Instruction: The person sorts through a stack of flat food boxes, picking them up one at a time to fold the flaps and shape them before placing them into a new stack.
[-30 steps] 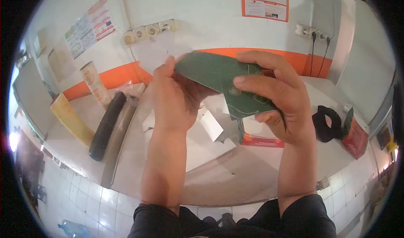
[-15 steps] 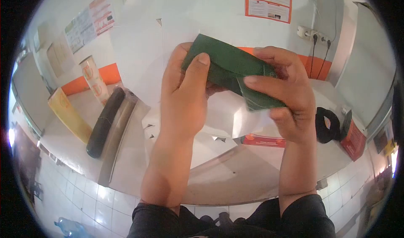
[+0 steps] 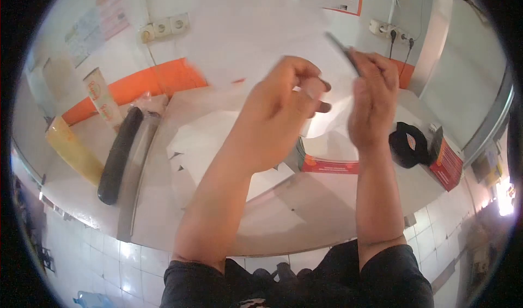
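Your right hand (image 3: pixel 371 98) pinches the green card (image 3: pixel 341 47) edge-on; left hand (image 3: pixel 286 98) curled, hold unclear in blur; probably best to steady both ends before creasing.

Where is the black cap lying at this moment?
In the head view the black cap lies on the counter at the right side, between the person's right forearm and a red box.

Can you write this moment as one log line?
right hand: holds dark card edge-on | left hand: curled, blurred | below: counter
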Motion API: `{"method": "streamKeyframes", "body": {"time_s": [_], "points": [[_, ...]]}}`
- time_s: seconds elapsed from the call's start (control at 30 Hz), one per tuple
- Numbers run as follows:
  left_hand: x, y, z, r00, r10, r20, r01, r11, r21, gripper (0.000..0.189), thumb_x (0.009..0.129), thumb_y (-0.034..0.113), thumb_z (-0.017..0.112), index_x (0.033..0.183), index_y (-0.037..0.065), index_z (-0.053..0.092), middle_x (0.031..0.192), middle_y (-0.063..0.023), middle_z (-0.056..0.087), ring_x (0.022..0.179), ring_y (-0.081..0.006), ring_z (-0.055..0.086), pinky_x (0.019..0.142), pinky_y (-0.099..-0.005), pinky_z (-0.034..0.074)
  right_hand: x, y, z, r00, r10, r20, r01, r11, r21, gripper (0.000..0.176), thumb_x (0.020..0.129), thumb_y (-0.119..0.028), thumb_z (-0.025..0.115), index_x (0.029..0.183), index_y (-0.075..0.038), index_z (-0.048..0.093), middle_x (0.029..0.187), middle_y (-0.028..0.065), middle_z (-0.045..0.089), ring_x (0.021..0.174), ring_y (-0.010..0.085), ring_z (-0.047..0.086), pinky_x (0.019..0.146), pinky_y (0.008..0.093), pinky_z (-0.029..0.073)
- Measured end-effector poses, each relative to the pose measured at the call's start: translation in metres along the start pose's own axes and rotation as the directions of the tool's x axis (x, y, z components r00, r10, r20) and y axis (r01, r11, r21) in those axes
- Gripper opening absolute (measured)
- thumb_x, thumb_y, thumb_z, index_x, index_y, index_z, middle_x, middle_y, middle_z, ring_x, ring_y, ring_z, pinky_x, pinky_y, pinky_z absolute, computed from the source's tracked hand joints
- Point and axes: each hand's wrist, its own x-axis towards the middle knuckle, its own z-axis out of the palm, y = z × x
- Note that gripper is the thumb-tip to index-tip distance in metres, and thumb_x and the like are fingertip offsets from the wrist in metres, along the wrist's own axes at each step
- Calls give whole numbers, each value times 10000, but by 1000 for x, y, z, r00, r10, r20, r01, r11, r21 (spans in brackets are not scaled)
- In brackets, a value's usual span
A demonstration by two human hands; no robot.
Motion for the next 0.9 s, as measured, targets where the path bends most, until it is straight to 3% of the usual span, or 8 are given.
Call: {"method": "streamKeyframes", "body": {"time_s": [0.13,0.2,0.3,0.4,0.5,0.6,0.7,0.9], "points": [[1,-55,4,933,-134,333,-207,556,805,520,951,443,762,1256,33,665,1261,-186,718,1218,-354,680,1057,-509,527,-77,59,-14,839,535,96,-512,838,-190,369,1099,-239,530,1392,-43,637,1182,223,639,1148,400,617,1003,465,498],[-11,-101,15,906,-236,350,-240,395,887,546,874,498,813,1202,71,718,1246,-183,730,1198,-380,683,1104,-557,477,-123,82,-25,710,601,367,-500,798,-338,430,1080,-290,567,1447,-66,587,1201,219,641,1198,411,602,1033,509,480],[-14,-112,27,691,-625,362,-247,267,932,574,819,499,859,1203,94,725,1167,-156,755,1204,-366,686,1097,-535,483,-124,55,-41,469,695,545,-236,694,-680,495,1023,-347,663,1440,-90,589,1262,218,643,1238,403,597,1069,578,436],[-20,-132,26,741,-548,387,-308,235,922,587,750,465,912,1171,99,728,1072,-130,777,1144,-345,719,1094,-528,479,-119,45,-49,671,476,568,-61,799,-598,579,943,-386,760,1434,-118,611,1287,219,667,1316,379,580,1084,614,400],[-22,-139,23,809,-509,295,-218,205,954,568,731,423,929,1163,114,728,1001,-108,786,1059,-318,755,1097,-520,469,-100,53,-57,478,135,868,4,988,-155,541,900,-377,806,1360,-130,665,1165,193,743,1245,347,657,1097,587,396],[-20,-134,25,811,-502,301,-283,113,952,463,749,411,914,1086,134,756,932,-100,789,979,-303,776,1118,-500,459,-81,33,-58,97,239,966,169,953,-253,406,907,-337,796,1247,-133,713,983,147,781,1076,343,735,1097,563,404],[-15,-125,32,747,-541,386,-335,196,922,360,771,412,904,989,152,781,906,-99,792,967,-294,780,1136,-475,455,-90,42,-60,74,266,961,171,946,-275,459,814,-151,863,1247,-133,712,989,119,775,997,335,731,1181,522,376],[-22,-140,47,764,-499,408,-308,274,911,301,793,394,903,930,149,795,852,-97,787,940,-294,782,1181,-504,419,-113,63,-80,166,170,971,51,982,-181,405,830,-92,819,1217,-130,709,948,125,757,992,354,720,1182,537,403]]}}
